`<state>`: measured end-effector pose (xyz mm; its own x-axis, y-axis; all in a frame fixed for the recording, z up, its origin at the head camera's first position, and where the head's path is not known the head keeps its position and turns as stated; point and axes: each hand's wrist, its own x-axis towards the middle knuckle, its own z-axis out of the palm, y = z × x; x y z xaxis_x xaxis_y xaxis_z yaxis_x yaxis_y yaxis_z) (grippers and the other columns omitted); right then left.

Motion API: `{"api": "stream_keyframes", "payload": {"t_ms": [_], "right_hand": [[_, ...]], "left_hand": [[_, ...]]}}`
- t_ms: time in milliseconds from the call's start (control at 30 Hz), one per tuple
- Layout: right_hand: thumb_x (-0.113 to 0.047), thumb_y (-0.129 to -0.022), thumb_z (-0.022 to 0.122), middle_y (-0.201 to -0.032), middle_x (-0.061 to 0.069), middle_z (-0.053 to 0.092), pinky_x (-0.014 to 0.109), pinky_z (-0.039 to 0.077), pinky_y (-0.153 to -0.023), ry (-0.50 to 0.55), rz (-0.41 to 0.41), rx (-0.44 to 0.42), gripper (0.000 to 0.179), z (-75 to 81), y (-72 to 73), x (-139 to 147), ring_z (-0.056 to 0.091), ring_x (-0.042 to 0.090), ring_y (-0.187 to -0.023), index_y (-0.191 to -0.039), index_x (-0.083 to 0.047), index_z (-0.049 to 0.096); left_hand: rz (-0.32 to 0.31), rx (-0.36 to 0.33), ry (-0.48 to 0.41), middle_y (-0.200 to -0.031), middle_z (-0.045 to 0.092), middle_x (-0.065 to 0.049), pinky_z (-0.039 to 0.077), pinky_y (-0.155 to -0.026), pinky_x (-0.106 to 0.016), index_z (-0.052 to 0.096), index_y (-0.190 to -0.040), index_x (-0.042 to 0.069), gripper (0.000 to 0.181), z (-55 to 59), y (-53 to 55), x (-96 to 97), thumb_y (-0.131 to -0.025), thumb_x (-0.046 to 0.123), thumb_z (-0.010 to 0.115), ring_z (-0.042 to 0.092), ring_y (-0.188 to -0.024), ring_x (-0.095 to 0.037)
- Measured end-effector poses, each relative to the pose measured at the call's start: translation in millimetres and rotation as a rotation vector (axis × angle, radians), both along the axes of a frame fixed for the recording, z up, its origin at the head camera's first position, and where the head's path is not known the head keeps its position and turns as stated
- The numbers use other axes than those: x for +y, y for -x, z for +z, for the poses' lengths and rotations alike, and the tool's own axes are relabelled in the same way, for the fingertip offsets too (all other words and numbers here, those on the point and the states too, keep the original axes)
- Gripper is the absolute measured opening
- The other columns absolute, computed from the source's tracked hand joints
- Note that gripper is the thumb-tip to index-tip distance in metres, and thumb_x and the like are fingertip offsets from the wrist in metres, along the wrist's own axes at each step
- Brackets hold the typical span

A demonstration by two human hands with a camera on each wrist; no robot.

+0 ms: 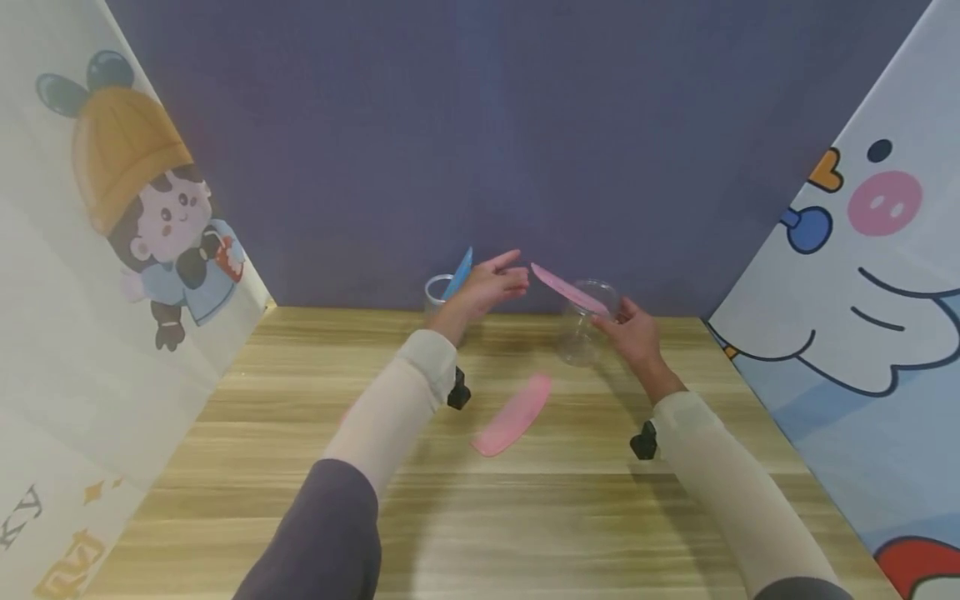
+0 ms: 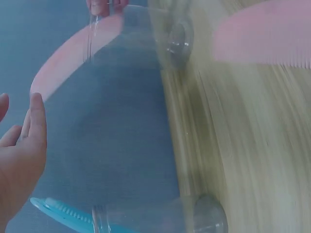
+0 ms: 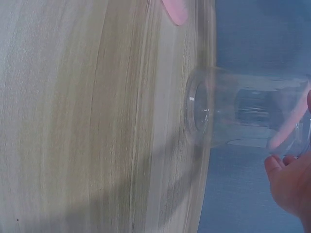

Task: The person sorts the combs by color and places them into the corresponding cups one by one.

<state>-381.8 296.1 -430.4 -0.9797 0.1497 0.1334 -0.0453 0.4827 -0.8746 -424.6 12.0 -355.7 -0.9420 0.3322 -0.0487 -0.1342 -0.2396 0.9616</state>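
Note:
My right hand (image 1: pixel 633 333) grips the rim of a clear plastic cup (image 1: pixel 579 343). A pink comb (image 1: pixel 566 289) slants out of that cup's mouth, its lower end inside near my right thumb and its upper end pointing left. My left hand (image 1: pixel 489 287) is held with fingers extended near the comb's upper end; in the left wrist view a fingertip (image 2: pixel 37 104) overlaps that end, and I cannot tell whether it touches. Below my left hand, a second clear cup (image 2: pixel 146 216) holds a blue comb (image 1: pixel 459 273), which leans out of its mouth.
Another pink comb (image 1: pixel 513 417) lies on the wood-grain table (image 1: pixel 540 525) between my forearms. A bit of something pink (image 1: pixel 348 410) shows beside my left sleeve. A dark panel (image 1: pixel 480 150) rises behind the cups, with printed panels on both sides.

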Motion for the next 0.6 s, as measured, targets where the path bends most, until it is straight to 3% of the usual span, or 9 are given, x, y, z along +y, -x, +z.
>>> {"api": "stream_keyframes", "payload": {"t_ms": [100, 267, 400, 600], "right_hand": [[-0.032, -0.093, 0.075, -0.161, 0.022, 0.037, 0.052, 0.044, -0.115, -0.007, -0.003, 0.009, 0.086, -1.4, 1.7, 0, 0.044, 0.04, -0.145, -0.158, -0.001, 0.03], [-0.03, -0.093, 0.076, -0.157, 0.025, 0.042, 0.052, 0.045, -0.114, -0.029, -0.022, 0.03, 0.08, -0.7, 4.2, -1, 0.047, 0.042, -0.142, -0.156, 0.0, 0.036], [-0.029, -0.093, 0.076, -0.156, 0.025, 0.043, 0.052, 0.045, -0.115, -0.036, -0.02, 0.039, 0.079, -0.9, 4.2, -2, 0.047, 0.043, -0.142, -0.155, 0.001, 0.037], [-0.025, -0.093, 0.076, -0.153, 0.027, 0.047, 0.053, 0.044, -0.115, -0.017, 0.017, 0.055, 0.076, -1.3, 5.6, -3, 0.048, 0.043, -0.141, -0.153, 0.003, 0.04]], "left_hand": [[-0.025, 0.013, 0.027, -0.156, 0.044, -0.025, 0.05, -0.113, -0.041, 0.036, -0.158, 0.01, 0.062, -2.0, -0.8, -3.8, -0.101, -0.002, 0.057, 0.056, -0.132, -0.037], [-0.034, 0.066, 0.125, -0.154, 0.047, -0.023, 0.05, -0.113, -0.043, 0.04, -0.156, 0.007, 0.055, -5.8, -5.0, -16.9, -0.103, 0.002, 0.056, 0.059, -0.127, -0.034], [-0.073, 0.085, 0.221, -0.157, 0.046, -0.02, 0.048, -0.114, -0.045, 0.042, -0.155, 0.006, 0.053, -14.2, -9.4, -33.8, -0.104, 0.007, 0.055, 0.055, -0.134, -0.036], [-0.121, 0.087, 0.262, -0.16, 0.041, -0.02, 0.042, -0.119, -0.048, 0.038, -0.155, 0.001, 0.052, -30.8, -13.5, -60.8, -0.105, 0.009, 0.053, 0.049, -0.14, -0.039]]}}
